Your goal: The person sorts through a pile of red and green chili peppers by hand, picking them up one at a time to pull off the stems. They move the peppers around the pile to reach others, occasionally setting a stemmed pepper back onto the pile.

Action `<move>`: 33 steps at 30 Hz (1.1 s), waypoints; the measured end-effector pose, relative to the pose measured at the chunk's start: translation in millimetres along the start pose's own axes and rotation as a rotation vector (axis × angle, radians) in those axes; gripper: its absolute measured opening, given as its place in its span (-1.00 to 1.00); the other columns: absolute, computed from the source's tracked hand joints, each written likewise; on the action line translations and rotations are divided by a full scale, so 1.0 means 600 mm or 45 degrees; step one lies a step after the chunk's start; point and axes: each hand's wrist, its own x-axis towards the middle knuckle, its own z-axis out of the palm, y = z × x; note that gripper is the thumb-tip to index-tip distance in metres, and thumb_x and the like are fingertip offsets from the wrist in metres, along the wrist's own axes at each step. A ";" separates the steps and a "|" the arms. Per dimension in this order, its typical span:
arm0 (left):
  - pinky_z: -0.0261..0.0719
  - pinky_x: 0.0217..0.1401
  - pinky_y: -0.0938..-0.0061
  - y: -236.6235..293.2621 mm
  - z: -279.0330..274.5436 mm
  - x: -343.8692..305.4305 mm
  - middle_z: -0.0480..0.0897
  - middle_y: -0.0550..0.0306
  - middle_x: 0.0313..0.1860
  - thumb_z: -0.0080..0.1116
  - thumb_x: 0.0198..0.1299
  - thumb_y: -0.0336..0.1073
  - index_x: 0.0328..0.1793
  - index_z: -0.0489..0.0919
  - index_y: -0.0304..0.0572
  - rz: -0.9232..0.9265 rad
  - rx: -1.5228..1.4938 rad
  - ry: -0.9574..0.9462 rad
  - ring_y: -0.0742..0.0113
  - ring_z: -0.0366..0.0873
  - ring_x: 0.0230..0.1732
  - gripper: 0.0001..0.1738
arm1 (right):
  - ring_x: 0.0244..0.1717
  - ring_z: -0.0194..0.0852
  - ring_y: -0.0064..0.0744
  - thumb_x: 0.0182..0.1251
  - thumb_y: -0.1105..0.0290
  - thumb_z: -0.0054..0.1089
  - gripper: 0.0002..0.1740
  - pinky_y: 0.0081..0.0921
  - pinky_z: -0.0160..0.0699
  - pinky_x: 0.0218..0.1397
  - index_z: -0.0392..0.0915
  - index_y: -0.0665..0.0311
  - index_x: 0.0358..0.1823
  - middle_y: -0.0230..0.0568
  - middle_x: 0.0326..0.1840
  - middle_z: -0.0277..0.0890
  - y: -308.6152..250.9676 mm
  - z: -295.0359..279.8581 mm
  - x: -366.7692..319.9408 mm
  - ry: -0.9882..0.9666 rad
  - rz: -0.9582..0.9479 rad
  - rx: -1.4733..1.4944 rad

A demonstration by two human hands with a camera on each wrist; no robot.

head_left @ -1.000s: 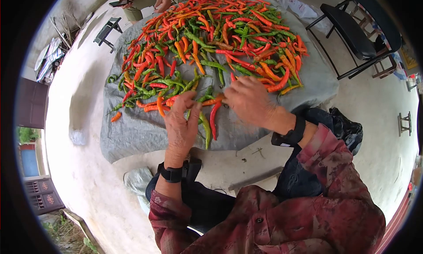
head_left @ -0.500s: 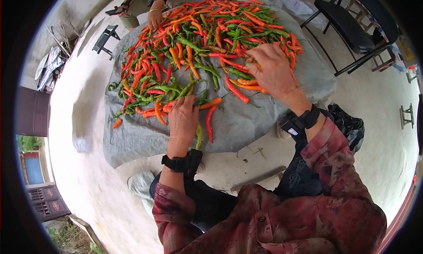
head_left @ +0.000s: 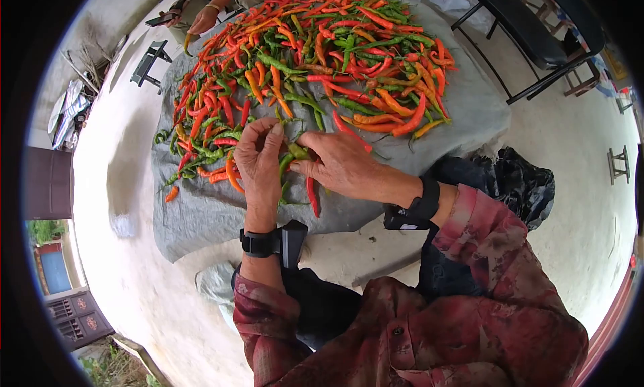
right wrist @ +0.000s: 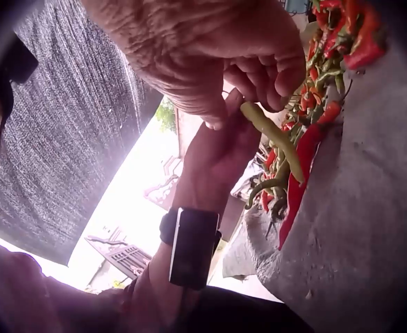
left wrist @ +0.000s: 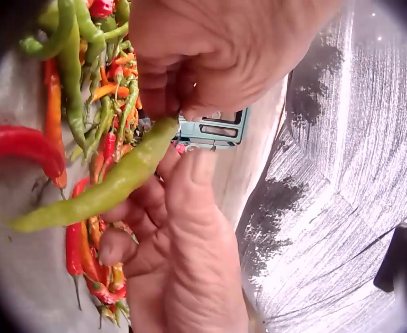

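Observation:
Both hands meet at the near edge of the chili pile. My left hand (head_left: 260, 160) pinches the stem end of a yellow-green chili pepper (left wrist: 110, 189) between thumb and fingertips. Around the same chili, the fingers and thumb of my right hand (head_left: 345, 164) are curled, facing the left hand. The chili slants away below the fingertips, its tip free, as the right wrist view shows. Below the hands, a red chili (head_left: 312, 196) lies on the grey sheet (head_left: 201, 216). Another red chili (head_left: 352, 132) lies just beyond the right hand.
A wide heap of red, orange and green chilies (head_left: 322, 58) covers the sheet. Across from me, a person's hand (head_left: 203, 19) holds a chili, their other hand a phone (head_left: 162, 19). A black folding chair (head_left: 530, 35) stands right, a small stool (head_left: 149, 65) left.
My right hand has moved from the right side of the pile back to my left hand. The left hand has lifted the yellow-green chili. The other person's hand has drawn back with a chili.

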 end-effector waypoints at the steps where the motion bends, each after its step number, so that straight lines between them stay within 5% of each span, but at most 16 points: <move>1: 0.45 -0.30 0.70 0.000 -0.002 -0.001 0.56 0.31 -0.39 0.19 0.27 -0.38 -0.12 0.57 -0.28 -0.005 0.001 -0.004 0.60 0.47 -0.37 -0.86 | -0.34 0.51 0.08 0.22 0.25 0.22 -0.71 -0.09 0.43 -0.27 0.41 0.34 -0.33 0.04 -0.48 0.48 -0.005 0.000 0.005 -0.079 0.061 -0.044; 6: 0.48 -0.28 0.68 0.015 -0.039 -0.003 0.57 0.29 -0.39 0.18 0.27 -0.40 -0.15 0.56 -0.29 0.142 0.190 0.043 0.60 0.48 -0.40 -0.89 | -0.39 0.52 0.12 0.26 0.21 0.15 -0.72 -0.07 0.46 -0.31 0.40 0.32 -0.33 0.04 -0.51 0.51 0.008 -0.003 0.021 -0.166 -0.023 -0.214; 10: 0.47 -0.33 0.69 0.023 -0.074 -0.014 0.57 0.31 -0.40 0.14 0.31 -0.37 -0.15 0.56 -0.31 0.137 0.249 0.033 0.61 0.46 -0.41 -0.87 | -0.38 0.56 0.06 0.27 0.24 0.12 -0.76 -0.10 0.50 -0.32 0.43 0.29 -0.32 0.02 -0.52 0.52 0.029 -0.043 0.026 0.009 -0.101 -0.431; 12: 0.46 -0.36 0.63 0.031 -0.084 -0.032 0.59 0.25 -0.43 0.18 0.28 -0.32 -0.14 0.57 -0.32 0.078 0.371 -0.074 0.56 0.47 -0.44 -0.81 | -0.37 0.57 0.03 0.26 0.24 0.14 -0.75 -0.10 0.50 -0.34 0.47 0.29 -0.23 -0.02 -0.47 0.55 0.028 -0.085 0.033 0.105 0.098 -0.675; 14: 0.48 -0.37 0.50 0.049 -0.073 -0.060 0.59 0.12 -0.45 0.25 0.21 -0.26 -0.15 0.56 -0.30 0.140 1.056 -0.289 0.39 0.51 -0.47 -0.76 | -0.32 0.56 0.00 0.24 0.25 0.17 -0.74 -0.13 0.51 -0.30 0.49 0.28 -0.18 -0.05 -0.41 0.55 0.061 -0.119 0.036 0.292 0.019 -0.757; 15: 0.50 -0.35 0.34 0.042 -0.076 -0.072 0.59 -0.01 -0.45 0.28 0.14 -0.26 -0.18 0.55 -0.27 0.160 1.233 -0.336 0.14 0.57 -0.44 -0.75 | -0.27 0.55 -0.03 0.22 0.26 0.20 -0.71 -0.15 0.51 -0.25 0.50 0.27 -0.12 -0.07 -0.35 0.55 0.071 -0.131 0.035 0.484 -0.064 -0.835; 18: 0.51 -0.32 0.26 0.001 -0.084 -0.090 0.61 -0.03 -0.41 0.26 0.12 -0.30 -0.22 0.54 -0.26 0.281 1.318 -0.362 0.01 0.60 -0.37 -0.80 | -0.16 0.49 -0.10 0.17 0.30 0.26 -0.67 -0.21 0.49 -0.13 0.51 0.24 -0.06 -0.12 -0.26 0.50 0.076 -0.154 0.034 0.595 -0.253 -1.055; 20: 0.53 -0.29 0.26 0.003 -0.076 -0.088 0.61 -0.03 -0.38 0.26 0.07 -0.39 -0.24 0.53 -0.25 0.281 1.273 -0.341 -0.01 0.62 -0.33 -0.83 | -0.09 0.43 -0.15 0.13 0.31 0.29 -0.66 -0.25 0.45 -0.04 0.51 0.26 -0.08 -0.11 -0.24 0.44 0.064 -0.137 0.024 0.540 -0.218 -0.939; 25: 0.56 -0.24 0.35 0.037 -0.043 -0.078 0.62 0.00 -0.33 0.27 -0.01 -0.54 -0.22 0.54 -0.25 0.380 0.866 -0.118 0.02 0.61 -0.32 -0.79 | -0.40 0.50 -0.26 0.30 0.23 0.17 -0.73 -0.35 0.49 -0.31 0.54 0.33 -0.27 -0.22 -0.46 0.49 0.045 -0.056 -0.001 -0.038 0.024 0.022; 27: 0.56 -0.22 0.35 0.035 -0.028 -0.079 0.62 0.01 -0.32 0.28 -0.02 -0.55 -0.21 0.55 -0.24 0.484 0.867 -0.162 0.04 0.61 -0.30 -0.78 | -0.52 0.45 -0.48 0.40 0.12 0.08 -0.63 -0.47 0.44 -0.47 0.55 0.34 -0.31 -0.32 -0.56 0.47 0.032 -0.044 -0.001 -0.446 0.404 0.489; 30: 0.55 -0.14 0.35 0.026 -0.005 -0.073 0.62 0.08 -0.29 0.30 -0.10 -0.56 -0.24 0.58 -0.19 0.752 0.925 -0.275 0.09 0.59 -0.21 -0.75 | -0.50 0.40 -0.65 0.42 0.08 0.06 -0.59 -0.60 0.40 -0.51 0.55 0.35 -0.29 -0.39 -0.52 0.46 0.027 -0.039 0.002 -0.586 0.590 0.821; 33: 0.56 -0.08 0.30 0.017 0.007 -0.072 0.61 0.16 -0.26 0.31 -0.20 -0.54 -0.24 0.59 -0.16 1.080 1.062 -0.363 0.11 0.57 -0.10 -0.69 | -0.50 0.41 -0.66 0.43 0.12 0.06 -0.62 -0.66 0.40 -0.50 0.56 0.36 -0.28 -0.42 -0.50 0.47 0.023 -0.041 0.004 -0.494 0.468 0.857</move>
